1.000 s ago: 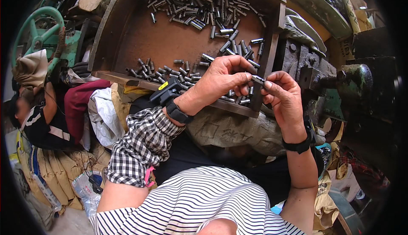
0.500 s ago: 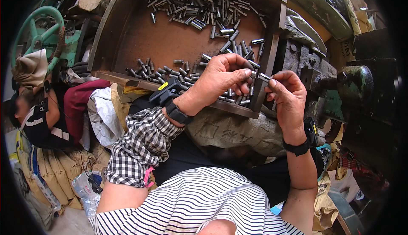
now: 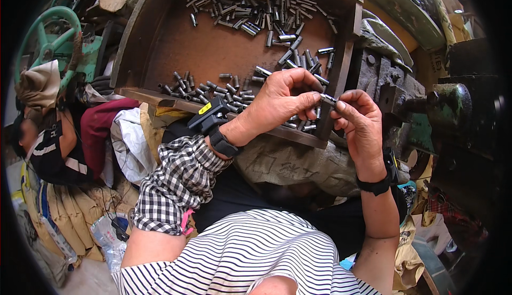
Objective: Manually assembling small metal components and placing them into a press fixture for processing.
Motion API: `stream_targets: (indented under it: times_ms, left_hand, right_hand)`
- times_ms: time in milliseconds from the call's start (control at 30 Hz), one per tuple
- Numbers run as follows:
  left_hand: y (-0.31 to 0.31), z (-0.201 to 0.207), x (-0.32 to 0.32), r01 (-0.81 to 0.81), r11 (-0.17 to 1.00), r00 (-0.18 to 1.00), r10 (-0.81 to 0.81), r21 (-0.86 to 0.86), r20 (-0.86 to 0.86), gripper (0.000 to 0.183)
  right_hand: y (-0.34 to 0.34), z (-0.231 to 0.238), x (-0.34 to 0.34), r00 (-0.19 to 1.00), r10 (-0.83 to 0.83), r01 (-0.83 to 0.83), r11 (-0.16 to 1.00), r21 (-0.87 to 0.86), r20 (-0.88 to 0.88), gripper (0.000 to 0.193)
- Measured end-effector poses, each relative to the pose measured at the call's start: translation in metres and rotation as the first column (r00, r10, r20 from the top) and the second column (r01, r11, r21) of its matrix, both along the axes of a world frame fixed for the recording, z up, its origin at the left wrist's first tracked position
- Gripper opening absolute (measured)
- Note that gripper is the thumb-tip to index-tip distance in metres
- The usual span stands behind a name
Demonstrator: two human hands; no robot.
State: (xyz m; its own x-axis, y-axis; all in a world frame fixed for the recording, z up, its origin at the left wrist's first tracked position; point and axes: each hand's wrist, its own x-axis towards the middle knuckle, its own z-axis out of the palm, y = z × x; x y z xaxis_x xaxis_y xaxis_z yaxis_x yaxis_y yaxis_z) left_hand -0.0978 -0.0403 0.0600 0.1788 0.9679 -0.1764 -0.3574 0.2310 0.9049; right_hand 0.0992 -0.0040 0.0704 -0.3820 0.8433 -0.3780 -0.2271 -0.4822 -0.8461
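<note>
My left hand reaches over the near right corner of a wooden tray, its thumb and fingers pinched at one end of a small metal cylinder. The other end is pinched between the thumb and forefinger of my right hand, just outside the tray's right wall. Whether this is one piece or two pushed end to end, I cannot tell. Many similar short metal cylinders lie heaped at the tray's far side. Another group lies along the near side, partly hidden behind my left hand.
To the right stands a dark, greasy machine. A green handwheel is at the left, near another person. Sackcloth hangs below the tray's near edge. A second wooden box holds more metal parts at the upper right.
My hands have come slightly closer together, and the metal cylinder now sits more enclosed between my fingertips. Both hands stay at the tray's right corner.
</note>
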Motion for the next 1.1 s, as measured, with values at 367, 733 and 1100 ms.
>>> stream_targets:
  times_ms: [367, 733, 1100]
  left_hand:
    - [-0.006, 0.02, -0.012, 0.467, 0.877, 0.876, -0.476, -0.111, -0.078, 0.039]
    - [0.003, -0.001, -0.048, -0.059, 0.959, 0.984, 0.103, -0.279, 0.146, 0.02]
    - [-0.011, -0.011, -0.04, 0.277, 0.94, 0.246, 0.129, 0.198, -0.961, 0.021]
  right_hand:
    - [0.002, 0.014, 0.005, 0.94, 0.332, -0.342, 0.914, -0.219, -0.08, 0.03]
    - [0.027, -0.003, -0.046, 0.469, -0.451, -0.68, 0.364, 0.636, 0.76, 0.012]
    - [0.034, -0.017, -0.057, 0.207, -0.601, -0.926, 0.135, 0.353, 0.772, 0.006]
